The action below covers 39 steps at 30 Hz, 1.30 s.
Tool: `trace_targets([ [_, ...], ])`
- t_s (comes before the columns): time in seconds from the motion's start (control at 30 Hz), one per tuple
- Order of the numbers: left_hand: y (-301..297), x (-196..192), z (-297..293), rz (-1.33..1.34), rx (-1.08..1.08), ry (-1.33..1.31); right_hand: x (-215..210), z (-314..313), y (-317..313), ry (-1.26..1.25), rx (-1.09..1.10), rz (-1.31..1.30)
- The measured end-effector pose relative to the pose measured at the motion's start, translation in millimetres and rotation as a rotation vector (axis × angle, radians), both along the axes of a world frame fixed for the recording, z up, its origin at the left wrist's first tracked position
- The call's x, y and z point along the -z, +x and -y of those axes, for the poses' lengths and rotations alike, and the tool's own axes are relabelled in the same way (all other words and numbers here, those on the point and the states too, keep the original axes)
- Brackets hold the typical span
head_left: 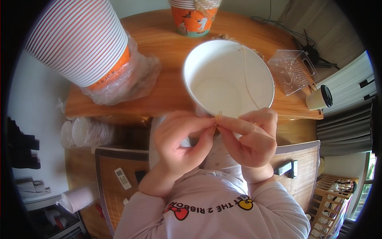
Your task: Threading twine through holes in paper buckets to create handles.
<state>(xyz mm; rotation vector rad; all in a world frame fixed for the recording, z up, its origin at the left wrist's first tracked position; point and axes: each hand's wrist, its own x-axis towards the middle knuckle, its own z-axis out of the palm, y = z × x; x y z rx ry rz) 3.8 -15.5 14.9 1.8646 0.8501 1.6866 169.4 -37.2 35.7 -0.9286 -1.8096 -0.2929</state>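
Observation:
A white-lined paper bucket (pixel 207 63) rests tilted on the table's near edge, its mouth facing me. A thin tan string (pixel 245 75) hangs from its far rim, crosses the inside and runs toward my right hand. At the bucket's near rim, my left hand (pixel 181 139) pinches the string between thumb and forefinger. Fingertip to fingertip with it, my right hand (pixel 254 137) is closed on the string too. A small loop of string sticks up between the fingers. Whether it is knotted there I cannot tell.
On the wooden table (pixel 171 59) stand a tall stack of nested buckets (pixel 79 44) in clear plastic, another orange-patterned stack (pixel 195 20), a clear plastic tray (pixel 292 71) and a lidded paper cup (pixel 318 98). A white remote (pixel 122 178) lies behind my left elbow.

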Motion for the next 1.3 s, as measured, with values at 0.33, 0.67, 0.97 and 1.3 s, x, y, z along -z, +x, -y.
trace_targets([
  [0.33,-1.0,-2.7,1.6,-0.056,-0.034,0.075,-7.3,6.2,-3.5,-0.095,0.005,-0.012],
  [0.67,3.8,0.5,0.2,-0.099,-0.177,0.185,-12.3,9.9,-11.8,-0.09,0.097,-0.035],
  [0.97,2.1,-0.6,3.1,-0.089,-0.175,0.119,-5.9,8.2,-9.8,-0.065,0.121,-0.018],
  [1.3,2.7,-0.5,8.3,-0.003,-0.102,-0.054,3.6,12.1,-6.3,-0.024,0.138,0.07],
])
